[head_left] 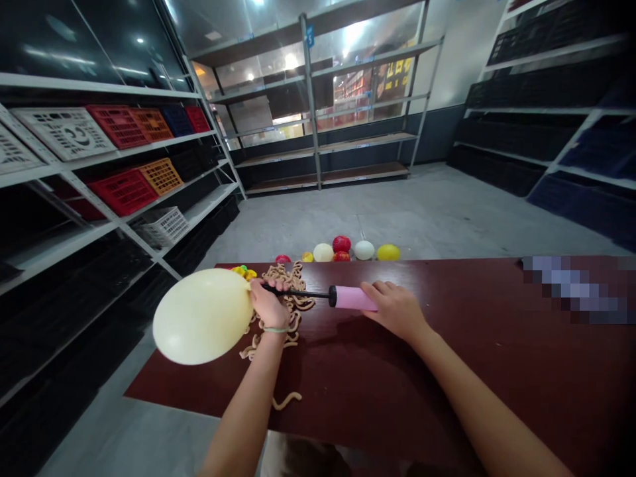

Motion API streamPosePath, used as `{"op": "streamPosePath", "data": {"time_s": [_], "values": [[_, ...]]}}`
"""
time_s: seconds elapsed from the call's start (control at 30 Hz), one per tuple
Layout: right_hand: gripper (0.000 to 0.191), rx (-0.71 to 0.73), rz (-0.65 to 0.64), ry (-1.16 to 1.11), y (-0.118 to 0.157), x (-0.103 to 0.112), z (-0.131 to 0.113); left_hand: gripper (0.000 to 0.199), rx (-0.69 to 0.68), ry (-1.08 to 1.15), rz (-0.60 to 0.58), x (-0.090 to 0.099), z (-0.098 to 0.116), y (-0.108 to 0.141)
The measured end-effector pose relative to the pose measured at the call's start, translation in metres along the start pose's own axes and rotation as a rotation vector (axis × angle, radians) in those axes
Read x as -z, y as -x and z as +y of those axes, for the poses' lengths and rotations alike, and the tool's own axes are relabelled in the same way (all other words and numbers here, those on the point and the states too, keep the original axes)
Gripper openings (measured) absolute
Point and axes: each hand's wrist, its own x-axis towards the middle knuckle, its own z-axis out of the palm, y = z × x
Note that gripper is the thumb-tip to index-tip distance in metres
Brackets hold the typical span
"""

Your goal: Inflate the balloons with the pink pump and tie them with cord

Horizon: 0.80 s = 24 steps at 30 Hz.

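Observation:
A large pale yellow balloon, blown up, sits at the black end of a balloon pump with a pink barrel. My left hand is closed around that black end, beside the balloon's neck; the fingers partly hide the nozzle. My right hand grips the pink barrel at its far end. Between the hands the black rod shows, drawn out of the barrel. Beneath and behind my left hand lies a heap of tan, curly strips on the table.
The dark red table spans the front. Small yellow and green pieces lie at its far left edge. Several balloons, including a white one and a yellow one, rest beyond it on the floor. Shelves with crates stand left.

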Motion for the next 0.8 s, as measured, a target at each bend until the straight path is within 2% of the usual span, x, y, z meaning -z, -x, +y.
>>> {"op": "streamPosePath", "data": {"time_s": [0.1,0.2,0.3,0.43,0.63,0.8], "values": [[0.039,-0.002,-0.015,-0.034,0.000,-0.003,-0.007,0.020,-0.026,-0.007,0.039,0.003,0.002,-0.008],[0.040,-0.004,-0.047,-0.116,0.000,-0.005,-0.030,0.021,-0.013,-0.025,0.053,0.000,-0.004,0.001],[0.038,-0.037,-0.066,-0.195,0.000,-0.006,-0.050,0.023,0.031,-0.048,-0.004,-0.007,-0.016,0.024],[0.037,-0.064,-0.064,-0.250,0.001,-0.005,-0.057,0.026,0.052,-0.047,-0.125,-0.010,-0.030,0.044],[0.038,-0.079,-0.079,-0.278,-0.001,-0.008,-0.056,0.029,0.053,-0.061,-0.115,-0.003,-0.034,0.032],[0.043,-0.126,-0.094,-0.347,-0.002,-0.007,-0.058,0.034,0.036,-0.118,-0.075,-0.005,-0.033,0.023]]}}
